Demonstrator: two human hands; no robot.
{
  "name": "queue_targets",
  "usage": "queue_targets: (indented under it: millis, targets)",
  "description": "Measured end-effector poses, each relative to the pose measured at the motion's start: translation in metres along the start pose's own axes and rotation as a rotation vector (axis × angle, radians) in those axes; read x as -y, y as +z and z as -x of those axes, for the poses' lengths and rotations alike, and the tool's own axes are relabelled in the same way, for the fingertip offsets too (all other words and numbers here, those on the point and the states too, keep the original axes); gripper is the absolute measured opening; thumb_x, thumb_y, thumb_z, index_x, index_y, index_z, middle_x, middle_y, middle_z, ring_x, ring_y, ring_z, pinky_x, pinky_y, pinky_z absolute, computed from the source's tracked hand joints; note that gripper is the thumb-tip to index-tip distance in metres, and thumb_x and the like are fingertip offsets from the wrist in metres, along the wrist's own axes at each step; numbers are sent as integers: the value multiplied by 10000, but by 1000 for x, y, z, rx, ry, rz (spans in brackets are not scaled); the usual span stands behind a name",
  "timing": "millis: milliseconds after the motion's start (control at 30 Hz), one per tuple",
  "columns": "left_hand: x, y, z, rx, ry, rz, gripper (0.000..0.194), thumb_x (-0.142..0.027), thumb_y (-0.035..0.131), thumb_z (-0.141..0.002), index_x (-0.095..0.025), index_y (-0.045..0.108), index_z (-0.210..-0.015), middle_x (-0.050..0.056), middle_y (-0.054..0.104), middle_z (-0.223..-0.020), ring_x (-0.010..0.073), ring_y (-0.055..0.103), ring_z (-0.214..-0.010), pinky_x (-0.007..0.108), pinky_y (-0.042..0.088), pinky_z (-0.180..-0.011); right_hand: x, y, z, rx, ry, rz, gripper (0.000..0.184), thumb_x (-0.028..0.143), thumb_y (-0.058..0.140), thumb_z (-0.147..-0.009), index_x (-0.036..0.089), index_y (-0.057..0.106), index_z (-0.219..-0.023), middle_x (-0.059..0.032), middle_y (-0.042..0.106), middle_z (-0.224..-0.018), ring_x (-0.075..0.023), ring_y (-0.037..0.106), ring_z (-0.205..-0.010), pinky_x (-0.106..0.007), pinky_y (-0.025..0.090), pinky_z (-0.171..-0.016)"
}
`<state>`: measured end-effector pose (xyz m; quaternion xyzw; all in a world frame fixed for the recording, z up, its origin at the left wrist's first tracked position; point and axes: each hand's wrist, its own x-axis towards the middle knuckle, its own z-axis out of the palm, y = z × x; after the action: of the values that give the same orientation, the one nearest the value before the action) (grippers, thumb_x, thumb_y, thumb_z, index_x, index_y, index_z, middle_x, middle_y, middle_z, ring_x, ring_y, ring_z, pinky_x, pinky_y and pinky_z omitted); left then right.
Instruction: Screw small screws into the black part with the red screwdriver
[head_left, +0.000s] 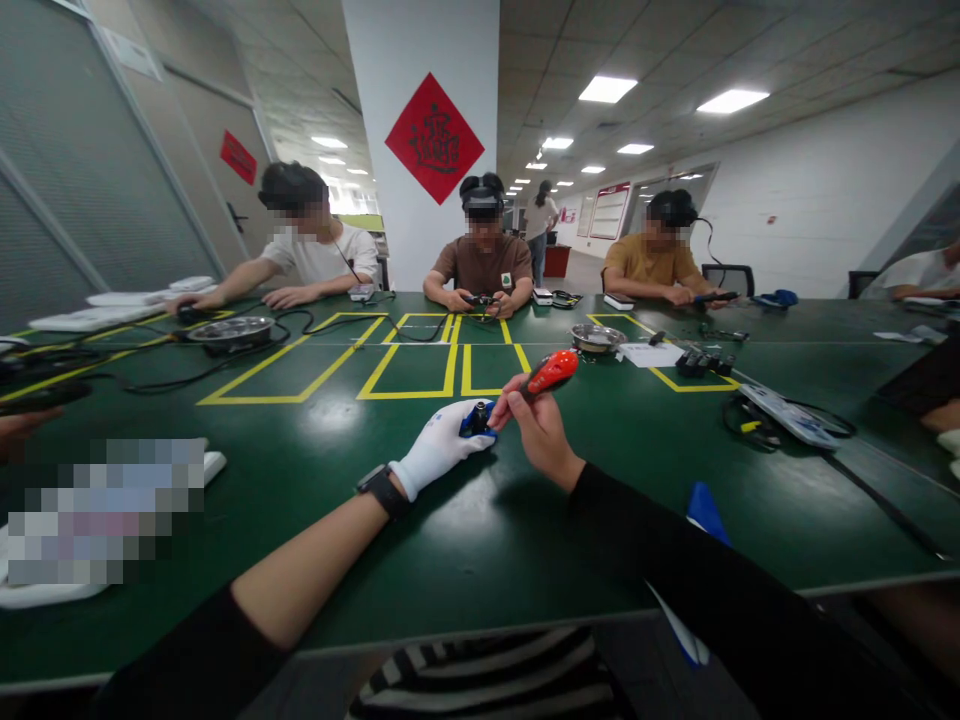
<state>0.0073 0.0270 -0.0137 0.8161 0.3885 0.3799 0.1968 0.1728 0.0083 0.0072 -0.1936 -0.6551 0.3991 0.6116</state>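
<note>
My left hand [442, 445] wears a white glove with blue fingertips and is closed around a small black part [479, 417] with a round end. Most of that part is hidden by the glove. Right beside it, my bare right hand [538, 425] grips a screwdriver [551, 372] with a red and black handle, which slants up and to the right. The fingers cover its shaft, so I cannot tell whether the tip touches the black part. A blue-and-white glove [706, 512] lies partly behind my right forearm, near the table's front edge.
Yellow tape [405, 393] marks rectangles on the green table [315, 540]. Farther back stand a metal bowl [596, 338] and several black parts [705, 362]. A white power strip [787, 415] with cables lies at right. Several people sit working around the table.
</note>
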Motion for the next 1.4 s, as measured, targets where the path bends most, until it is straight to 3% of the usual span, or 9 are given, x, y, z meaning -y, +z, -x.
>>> queue_targets:
  millis: [400,567,733,1033,1200,1400]
  targets:
    - [-5,2,5,-46,-105,-56,286,-386,614,-763,-166,638,-944,3,676,-852,189,610,-780,292,477,-741,-4,1,-4,-37,8,-76,211,403,516,-895,207,481,-966,52,558,-667,-105,596,-561,-226,505,-517]
    - [-11,1,4,-47,-113,-7,253,-337,590,-779,-162,651,-951,-1,678,-803,178,604,-729,281,481,-701,1,1,-6,-57,64,-159,360,307,615,-837,224,438,-1140,21,611,-830,-123,648,-714,-271,566,-661]
    - [-15,1,6,-52,-89,18,321,-311,581,-789,-182,643,-1076,21,697,-972,207,629,-848,304,484,-786,2,0,-8,-46,80,-182,306,379,470,-918,233,450,-1185,-47,640,-1021,-141,658,-821,-312,587,-718]
    - [-17,1,8,-40,-50,-98,305,-341,604,-784,-181,653,-1040,34,689,-967,224,625,-872,329,478,-825,5,2,-11,-55,96,-126,276,367,614,-845,218,425,-981,-15,696,-860,-129,689,-701,-234,571,-577]
    - [-17,1,7,-33,-45,-58,332,-328,594,-788,-194,645,-1087,43,687,-1031,240,621,-952,346,468,-886,4,3,-9,-64,102,-134,300,351,627,-837,225,404,-993,25,678,-751,-124,679,-638,-248,575,-586]
    - [-12,3,7,-53,-55,-62,337,-334,595,-784,-199,639,-1090,49,675,-1085,251,605,-1009,363,459,-913,4,2,-5,-55,66,-184,261,348,532,-888,238,394,-1080,-4,679,-852,-140,674,-711,-284,573,-632]
